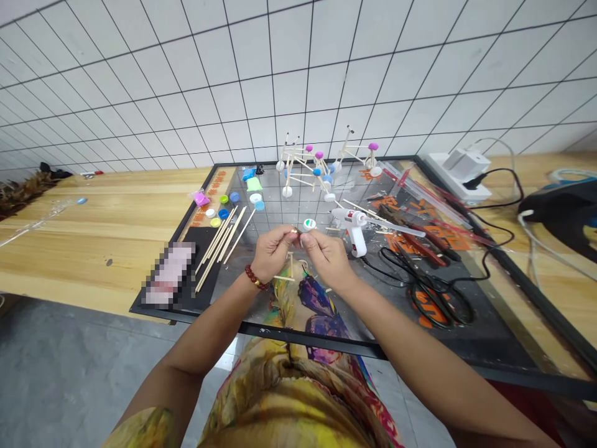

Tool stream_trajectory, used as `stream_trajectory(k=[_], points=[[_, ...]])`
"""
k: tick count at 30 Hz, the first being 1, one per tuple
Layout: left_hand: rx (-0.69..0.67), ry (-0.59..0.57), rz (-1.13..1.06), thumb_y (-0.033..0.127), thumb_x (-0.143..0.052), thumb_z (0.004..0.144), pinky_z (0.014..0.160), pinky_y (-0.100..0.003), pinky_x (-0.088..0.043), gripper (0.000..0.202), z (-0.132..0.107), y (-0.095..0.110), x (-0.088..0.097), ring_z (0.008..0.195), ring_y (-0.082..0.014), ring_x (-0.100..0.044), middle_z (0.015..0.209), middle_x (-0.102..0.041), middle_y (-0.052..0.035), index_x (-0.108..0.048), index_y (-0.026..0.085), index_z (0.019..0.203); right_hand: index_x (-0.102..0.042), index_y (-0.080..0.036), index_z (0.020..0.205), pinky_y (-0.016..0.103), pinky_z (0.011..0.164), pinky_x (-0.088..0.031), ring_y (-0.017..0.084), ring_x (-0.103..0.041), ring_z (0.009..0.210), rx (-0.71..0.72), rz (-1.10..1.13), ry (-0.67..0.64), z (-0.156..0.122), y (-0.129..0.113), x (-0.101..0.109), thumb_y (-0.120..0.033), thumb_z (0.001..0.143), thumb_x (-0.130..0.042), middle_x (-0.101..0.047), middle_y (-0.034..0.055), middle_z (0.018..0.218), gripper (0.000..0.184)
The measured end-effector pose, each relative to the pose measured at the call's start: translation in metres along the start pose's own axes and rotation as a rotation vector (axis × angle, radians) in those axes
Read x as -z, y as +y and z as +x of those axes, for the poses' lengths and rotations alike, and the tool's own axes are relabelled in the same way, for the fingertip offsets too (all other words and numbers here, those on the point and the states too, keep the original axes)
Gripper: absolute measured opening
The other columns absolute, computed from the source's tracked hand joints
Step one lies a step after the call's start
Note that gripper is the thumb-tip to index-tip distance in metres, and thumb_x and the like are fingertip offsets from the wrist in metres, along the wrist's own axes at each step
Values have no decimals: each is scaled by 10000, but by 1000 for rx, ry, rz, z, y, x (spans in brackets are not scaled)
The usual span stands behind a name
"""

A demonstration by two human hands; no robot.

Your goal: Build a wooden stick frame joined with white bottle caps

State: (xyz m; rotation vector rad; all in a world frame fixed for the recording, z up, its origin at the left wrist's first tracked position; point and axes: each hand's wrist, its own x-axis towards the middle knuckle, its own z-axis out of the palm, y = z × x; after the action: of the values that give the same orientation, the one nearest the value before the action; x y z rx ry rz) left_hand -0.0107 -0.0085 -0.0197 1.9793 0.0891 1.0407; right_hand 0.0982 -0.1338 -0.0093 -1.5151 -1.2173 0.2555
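My left hand (274, 252), with a beaded bracelet (254, 277) at its wrist, and my right hand (327, 256) meet over the middle of the glass board. Both are closed in a pinch at the fingertips. A small pale and brownish bit shows between them, too small to name. Just beyond the fingers lies a white bottle cap (309, 224) with a green mark. Below the hands, short sticks (285, 278) lie on the glass. To the right is a white glue gun (353, 227) with a glue stick in its back. Long wooden sticks (221, 249) lie to the left.
Stick models (303, 168) with coloured wheels stand at the back near the tiled wall. Several bottle caps (224, 213) lie at left. Black-handled scissors (441, 302), red-handled pliers (422, 246), cables and a power strip (454, 177) occupy the right. A black frame (308, 336) edges the board.
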Motion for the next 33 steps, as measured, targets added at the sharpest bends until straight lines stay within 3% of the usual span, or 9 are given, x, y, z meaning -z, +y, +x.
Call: stream_trajectory(k=[8,15,22,29,33], points=[[-55,23,120,483,-539,1052,761,-324,-584,365,4,0,8,770,-170,-704,815,-753,-57,-723,195,921,-480,-246,732,302,594,-310,143,-408,570,-37,9,26,0,4,3,-640,1007,-453,-441,-45,566,481],[-130,-11,181,474,-511,1060,696,-320,-545,381,6,0,9,710,-167,-643,779,-712,-59,-711,193,898,-487,-240,736,293,621,-324,142,-417,586,-34,-27,-10,0,1,2,-595,1006,-459,-431,-42,579,447],[-209,-23,180,369,-527,1063,677,-278,-522,295,6,-2,9,701,-143,-642,797,-721,-39,-695,198,890,-443,-244,715,294,627,-333,140,-416,599,-37,58,-61,0,0,3,-648,1019,-418,-414,-47,589,506],[-210,-37,193,383,-511,1069,693,-283,-536,327,5,-3,9,711,-147,-657,793,-729,-41,-685,200,861,-493,-229,719,288,617,-325,123,-401,566,-11,-10,-46,0,-1,2,-568,1020,-444,-388,-55,572,457],[-192,-45,138,381,-538,1061,687,-273,-544,309,4,-1,7,707,-143,-672,793,-739,-39,-696,199,867,-470,-230,660,279,584,-315,117,-393,535,10,0,1,-1,1,0,-609,1023,-420,-390,-49,549,527]])
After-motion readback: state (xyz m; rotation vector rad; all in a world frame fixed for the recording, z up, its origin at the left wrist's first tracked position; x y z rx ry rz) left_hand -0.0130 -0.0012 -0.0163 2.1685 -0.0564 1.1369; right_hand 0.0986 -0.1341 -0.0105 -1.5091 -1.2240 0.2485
